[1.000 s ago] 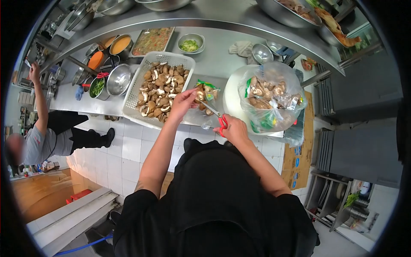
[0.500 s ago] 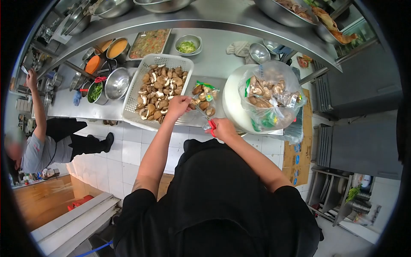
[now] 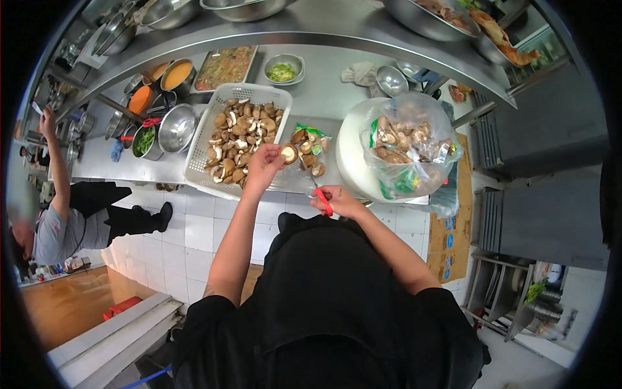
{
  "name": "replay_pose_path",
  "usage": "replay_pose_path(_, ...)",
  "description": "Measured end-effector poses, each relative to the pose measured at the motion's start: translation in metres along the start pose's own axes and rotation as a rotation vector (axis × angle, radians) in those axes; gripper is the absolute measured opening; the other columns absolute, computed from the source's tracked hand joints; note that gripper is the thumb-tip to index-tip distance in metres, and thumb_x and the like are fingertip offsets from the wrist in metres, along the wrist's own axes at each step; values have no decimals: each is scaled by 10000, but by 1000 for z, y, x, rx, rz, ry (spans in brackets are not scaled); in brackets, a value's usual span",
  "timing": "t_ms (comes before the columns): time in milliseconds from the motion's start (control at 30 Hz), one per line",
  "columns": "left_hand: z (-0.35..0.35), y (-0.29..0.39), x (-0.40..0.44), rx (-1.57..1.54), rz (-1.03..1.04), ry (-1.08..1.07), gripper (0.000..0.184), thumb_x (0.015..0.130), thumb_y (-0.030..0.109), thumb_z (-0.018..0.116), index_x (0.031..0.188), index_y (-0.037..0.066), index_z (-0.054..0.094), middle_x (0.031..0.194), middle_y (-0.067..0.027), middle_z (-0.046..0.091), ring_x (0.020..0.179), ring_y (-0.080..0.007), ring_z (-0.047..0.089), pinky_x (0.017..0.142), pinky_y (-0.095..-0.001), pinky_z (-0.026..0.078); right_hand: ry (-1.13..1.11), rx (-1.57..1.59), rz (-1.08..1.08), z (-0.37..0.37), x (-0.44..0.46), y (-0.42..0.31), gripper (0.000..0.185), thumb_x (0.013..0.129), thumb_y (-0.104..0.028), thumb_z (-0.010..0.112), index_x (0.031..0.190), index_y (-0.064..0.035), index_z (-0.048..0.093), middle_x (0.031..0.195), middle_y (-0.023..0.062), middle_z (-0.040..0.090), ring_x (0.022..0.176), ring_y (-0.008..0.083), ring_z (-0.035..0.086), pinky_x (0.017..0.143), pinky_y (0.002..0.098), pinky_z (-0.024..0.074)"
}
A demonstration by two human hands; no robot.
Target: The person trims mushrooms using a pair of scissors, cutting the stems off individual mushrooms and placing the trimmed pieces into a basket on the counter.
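Between the fingers of my left hand [image 3: 264, 165] is a mushroom [image 3: 289, 153], its pale underside showing. My right hand [image 3: 338, 200] grips red-handled scissors [image 3: 321, 198], whose blades point up toward an open plastic bag of mushrooms [image 3: 310, 144] on the steel counter. Left of that bag, a white perforated basket [image 3: 283, 97] holds several brown mushrooms, some with pale sides up. My left hand is over the basket's near right edge.
To the right, a large clear bag of mushrooms [image 3: 414, 146] rests on a round white board [image 3: 350, 152]. Steel bowls [image 3: 178, 128], sauce pots [image 3: 176, 76] and a tray [image 3: 225, 69] stand behind. A steel shelf [image 3: 311, 32] spans above. At far left stands another person [image 3: 71, 223].
The mushroom in my left hand is turned with its pale underside up. My right hand and the scissors have moved left and slightly down from the first frame.
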State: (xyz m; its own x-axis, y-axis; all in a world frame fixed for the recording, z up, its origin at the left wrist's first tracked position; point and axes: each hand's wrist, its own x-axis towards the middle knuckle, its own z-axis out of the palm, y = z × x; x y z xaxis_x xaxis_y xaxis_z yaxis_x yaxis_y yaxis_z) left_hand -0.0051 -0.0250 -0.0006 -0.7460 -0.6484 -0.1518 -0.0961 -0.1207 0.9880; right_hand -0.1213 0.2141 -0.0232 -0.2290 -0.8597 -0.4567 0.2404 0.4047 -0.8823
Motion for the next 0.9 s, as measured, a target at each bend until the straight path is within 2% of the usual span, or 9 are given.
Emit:
replay_pose_path(267,-25,17,-34,104,119,187,235,921,44,722,1105,-53,613,949,-103,693,822,-139,667,718,-274,572,-98,-281,-111,27,56,-44,535,849,-363,857,1164,24,664,907,51,703,755,119,664,660,277,554)
replay_pose_path(367,-56,8,-39,73,120,298,236,932,79,718,1114,-49,640,931,-93,702,798,-139,678,711,-267,561,-127,-377,-212,49,70,-59,515,786,-469,883,921,-13,687,710,-7,625,646,72,579,601,274,478)
replay_pose_path(533,-94,2,-53,-36,108,442,231,978,110,682,1140,-55,666,931,-74,710,798,-130,683,723,-267,579,-190,-131,-49,85,67,-78,334,827,-250,880,905,5,679,712,25,670,554,79,615,424,256,438)
replay_pose_path(600,-106,-11,-53,160,205,489,255,977,118,676,1191,-21,684,1016,-96,715,874,-158,691,758,-302,584,-217,-128,-46,79,61,-70,345,845,-220,863,1018,10,673,779,44,703,633,96,654,529,260,509)
replay_pose_path(633,-112,-12,-55,586,267,508,278,968,104,663,1234,26,690,1132,-142,697,988,-214,692,800,-339,579,-223,-86,-88,72,57,-58,385,845,-209,861,1087,9,656,828,55,714,684,108,673,592,267,530)
replay_pose_path(733,-91,-6,-45,790,409,546,286,948,84,661,1228,48,703,1197,-191,663,1063,-279,676,825,-360,569,-151,-19,-168,43,30,-26,450,855,-188,845,1195,9,624,919,76,727,775,132,700,696,281,552)
replay_pose_path(800,-54,4,-35,700,397,446,259,958,89,644,1205,45,708,1187,-200,667,1061,-314,677,831,-373,566,-72,8,-199,23,4,-10,467,866,-177,830,1232,9,608,962,86,730,816,145,709,736,288,554)
replay_pose_path(867,-16,6,-17,433,64,14,204,930,90,651,1117,48,719,1189,-212,670,1089,-335,670,841,-423,565,68,89,-40,5,-20,1,449,885,-193,812,1231,12,611,982,93,733,804,153,711,701,277,551)
replay_pose_path(900,5,0,-4,431,68,-5,204,930,90,651,1117,48,719,1189,-212,670,1089,-335,670,841,-423,565,91,137,-9,-1,-30,3,442,895,-225,807,1218,9,616,979,87,730,781,149,701,678,272,547)
